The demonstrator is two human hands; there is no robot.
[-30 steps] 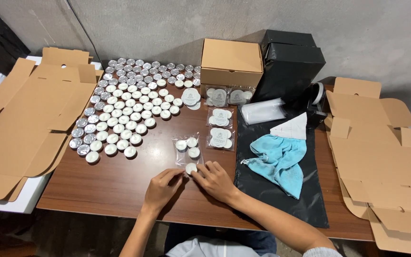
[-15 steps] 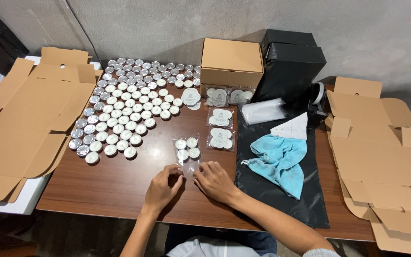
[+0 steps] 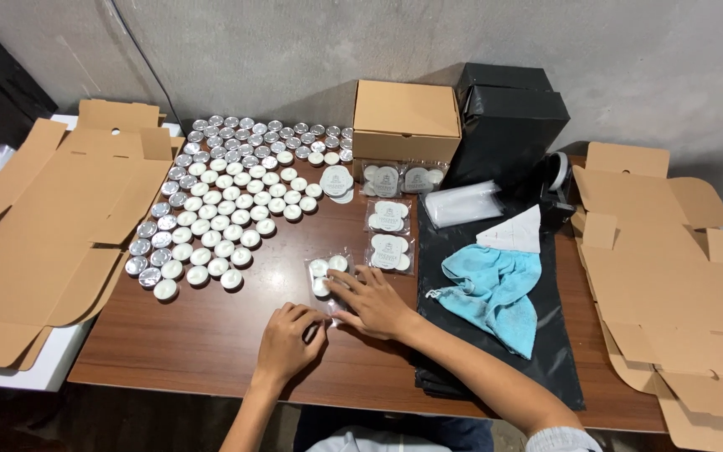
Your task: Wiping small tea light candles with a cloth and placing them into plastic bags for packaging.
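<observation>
A small clear bag of white tealight candles (image 3: 325, 274) lies on the brown table (image 3: 202, 343) in front of me. My right hand (image 3: 374, 303) rests on its near right side, fingers on the bag. My left hand (image 3: 288, 341) is curled just below it, fingertips at the bag's near end. Many loose tealights in metal cups (image 3: 219, 197) are laid out in rows to the left. Three packed bags of tealights (image 3: 389, 218) lie further back, near the middle.
A closed brown cardboard box (image 3: 407, 120) and black boxes (image 3: 508, 117) stand at the back. Flat unfolded cartons lie at the left (image 3: 43, 226) and right (image 3: 671, 268). A blue cloth (image 3: 495, 289) sits on black sheets, beside clear bags (image 3: 462, 203).
Both hands have stayed at the small bag; the fingers shifted slightly, and my right hand now lies further over its near end.
</observation>
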